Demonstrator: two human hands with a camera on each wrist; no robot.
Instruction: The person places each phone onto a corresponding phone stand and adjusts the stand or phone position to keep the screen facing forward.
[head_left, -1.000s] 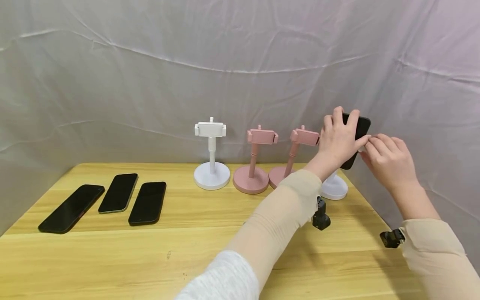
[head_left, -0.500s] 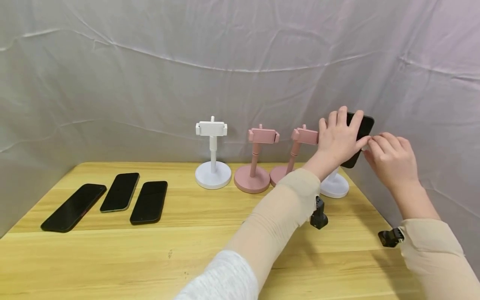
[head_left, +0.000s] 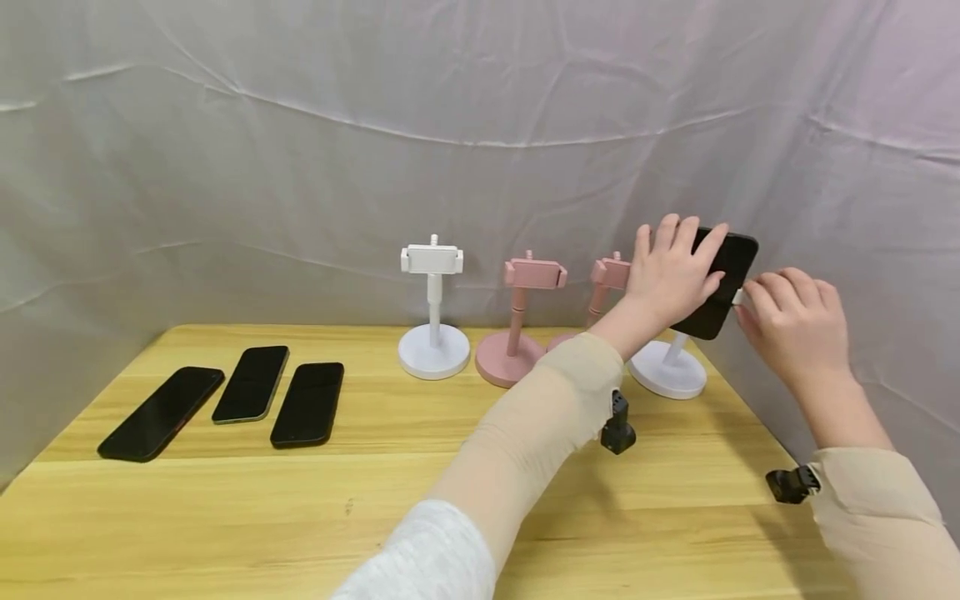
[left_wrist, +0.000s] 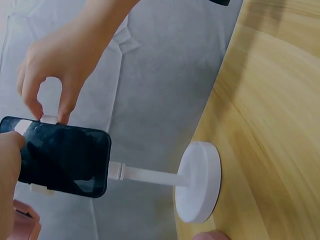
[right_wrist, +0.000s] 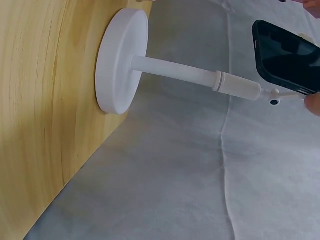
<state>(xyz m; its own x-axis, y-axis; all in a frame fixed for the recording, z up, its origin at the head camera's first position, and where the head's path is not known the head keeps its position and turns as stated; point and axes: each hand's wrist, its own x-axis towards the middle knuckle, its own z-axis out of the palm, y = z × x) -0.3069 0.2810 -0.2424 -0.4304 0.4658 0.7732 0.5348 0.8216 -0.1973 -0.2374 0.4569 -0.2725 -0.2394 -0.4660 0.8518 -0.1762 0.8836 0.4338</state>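
Note:
In the head view, a black smartphone (head_left: pixel 718 287) stands at a tilt in the clamp of the rightmost white phone stand (head_left: pixel 667 368). My left hand (head_left: pixel 671 271) rests on the phone's upper left part with fingers stretched and spread, the thumb lying across its front. Several of its fingertips lie at the phone's top edge. My right hand (head_left: pixel 798 321) pinches the small white clamp end (left_wrist: pixel 49 119) at the phone's right edge. The left wrist view shows that pinch, between thumb and finger. Only one fingertip (right_wrist: pixel 313 104) of the right hand shows in the right wrist view.
To the left stand another white phone stand (head_left: pixel 433 350) and two pink ones, the nearer (head_left: pixel 510 358) in full view and the other (head_left: pixel 611 273) partly behind my left arm. Three black phones (head_left: pixel 161 414) lie on the wooden table (head_left: pixel 247 517). A grey cloth (head_left: pixel 337 167) hangs behind.
My left thumb has drawn back from the right hand's fingertips onto the phone's front. The left hand has shifted slightly left, uncovering more of the phone. The view has turned slightly.

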